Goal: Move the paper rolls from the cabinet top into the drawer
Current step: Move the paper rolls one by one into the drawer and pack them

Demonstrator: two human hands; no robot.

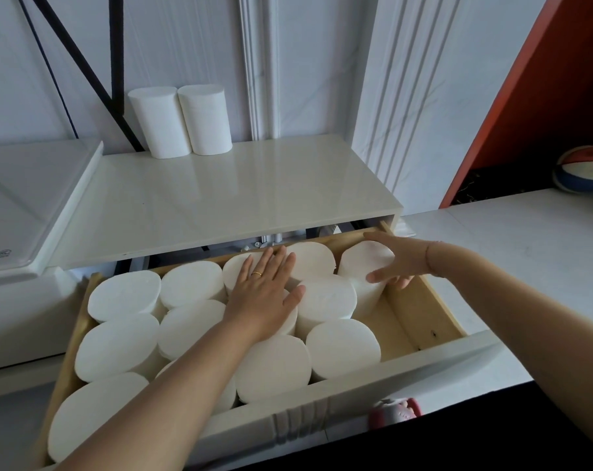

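Two white paper rolls (179, 120) stand upright side by side at the back left of the cream cabinet top (227, 195). Below it the wooden drawer (424, 314) is pulled out and packed with several white rolls standing on end. My left hand (264, 290) lies flat with straight fingers on the tops of the rolls in the drawer's middle. My right hand (395, 258) curls around a tilted roll (364, 277) at the drawer's back right corner, thumb on its near side, fingers over its far side.
Bare wood shows on the drawer's right side. A white appliance lid (30, 198) sits left of the cabinet top. A white ledge (526, 253) extends to the right with a coloured ball (584, 173) at its back. A pink object (395, 411) lies below the drawer front.
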